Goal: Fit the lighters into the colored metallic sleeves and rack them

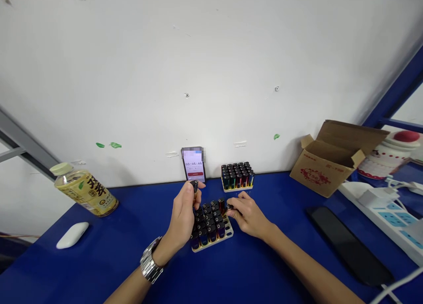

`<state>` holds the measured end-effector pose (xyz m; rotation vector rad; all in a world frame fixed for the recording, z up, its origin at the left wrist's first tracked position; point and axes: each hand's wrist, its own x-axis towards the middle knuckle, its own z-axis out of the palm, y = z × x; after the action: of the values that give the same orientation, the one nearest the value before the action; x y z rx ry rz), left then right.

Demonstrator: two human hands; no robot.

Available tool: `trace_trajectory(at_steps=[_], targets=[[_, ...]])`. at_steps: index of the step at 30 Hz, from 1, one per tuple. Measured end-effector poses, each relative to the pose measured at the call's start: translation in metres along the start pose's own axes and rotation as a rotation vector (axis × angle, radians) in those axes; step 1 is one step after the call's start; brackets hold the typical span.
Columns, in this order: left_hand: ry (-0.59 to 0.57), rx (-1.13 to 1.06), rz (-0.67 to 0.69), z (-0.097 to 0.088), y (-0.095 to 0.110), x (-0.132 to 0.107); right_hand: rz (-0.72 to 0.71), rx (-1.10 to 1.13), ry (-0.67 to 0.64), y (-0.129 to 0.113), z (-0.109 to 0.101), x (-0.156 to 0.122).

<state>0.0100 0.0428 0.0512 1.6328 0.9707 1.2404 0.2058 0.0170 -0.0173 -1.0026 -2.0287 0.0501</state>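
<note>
In the head view several black-topped lighters (210, 223) stand upright in a pale tray with holes (214, 242) on the blue table. My left hand (183, 209) is raised over the tray's left side, pinching a lighter (195, 186) upright between thumb and fingers. At the tray's right edge, my right hand (247, 216) has its fingers closed on another lighter (229, 206); whether that one sits in a hole is hidden by the fingers. A few holes show along the tray's right side.
A second tray of colourful lighters (237, 176) stands by the wall, near a phone showing a timer (194, 165). On the left are a tilted drink bottle (87, 191) and a white case (72, 235). To the right: an open cardboard box (320, 167), a black phone (348, 244), a power strip (393, 218).
</note>
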Motion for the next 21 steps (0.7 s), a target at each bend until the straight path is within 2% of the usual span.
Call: trace_trajectory(at_steps=[3,9,15,18,21], targets=[[0.021,0.003,-0.007,-0.001,0.001,0.000,0.065,-0.020,0.003,-0.004,0.006,-0.001],[0.099,0.129,0.104,-0.002,0.001,0.000,0.274,0.060,-0.040,-0.008,0.005,-0.002],[0.110,0.182,0.095,-0.002,-0.004,0.000,0.298,0.043,-0.165,-0.012,0.003,0.001],[0.086,0.212,0.082,-0.003,-0.006,0.000,0.314,0.036,-0.185,-0.013,0.003,0.001],[0.071,0.336,0.083,-0.004,-0.003,0.000,0.324,0.038,-0.193,-0.013,0.003,0.001]])
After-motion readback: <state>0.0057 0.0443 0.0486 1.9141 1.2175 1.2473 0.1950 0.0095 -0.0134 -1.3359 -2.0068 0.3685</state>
